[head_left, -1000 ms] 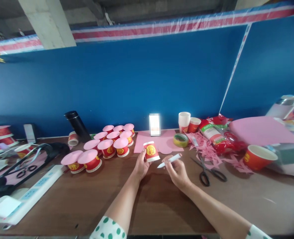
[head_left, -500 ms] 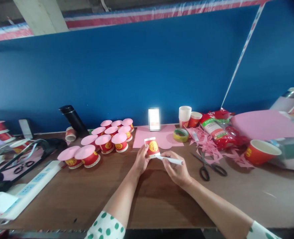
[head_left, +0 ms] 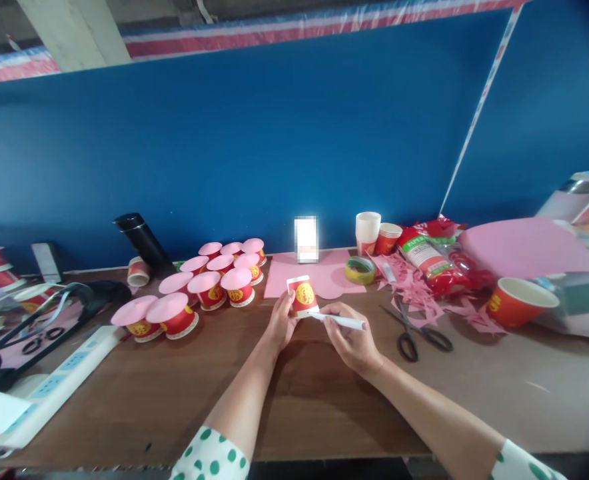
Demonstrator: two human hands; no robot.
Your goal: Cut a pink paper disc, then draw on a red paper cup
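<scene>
A small red and white paper cup piece [head_left: 304, 297] with a yellow emblem is held up in my left hand [head_left: 280, 321], thumb on its left edge. My right hand [head_left: 353, 339] grips a white marker pen [head_left: 343, 321], whose tip meets the lower white edge of the cup piece. Just behind lies a pink paper sheet [head_left: 280, 277] with a bright, blurred-out upright screen [head_left: 306, 239] on it. To the left stand several red cups topped with pink discs [head_left: 206, 283]. Black-handled scissors [head_left: 417, 333] lie right of my right hand.
Green-yellow tape roll [head_left: 360, 271], stacked white cups [head_left: 368, 230], pink shreds [head_left: 409, 283], a red plastic bag [head_left: 432, 260] and a red cup [head_left: 522, 303] stand right. Left are a black bottle [head_left: 144, 241], a tipped cup [head_left: 138, 272] and a power strip [head_left: 64, 377].
The whole view has shifted slightly, so most things appear a little further left. Both hands keep the same hold on the cup piece and the pen.
</scene>
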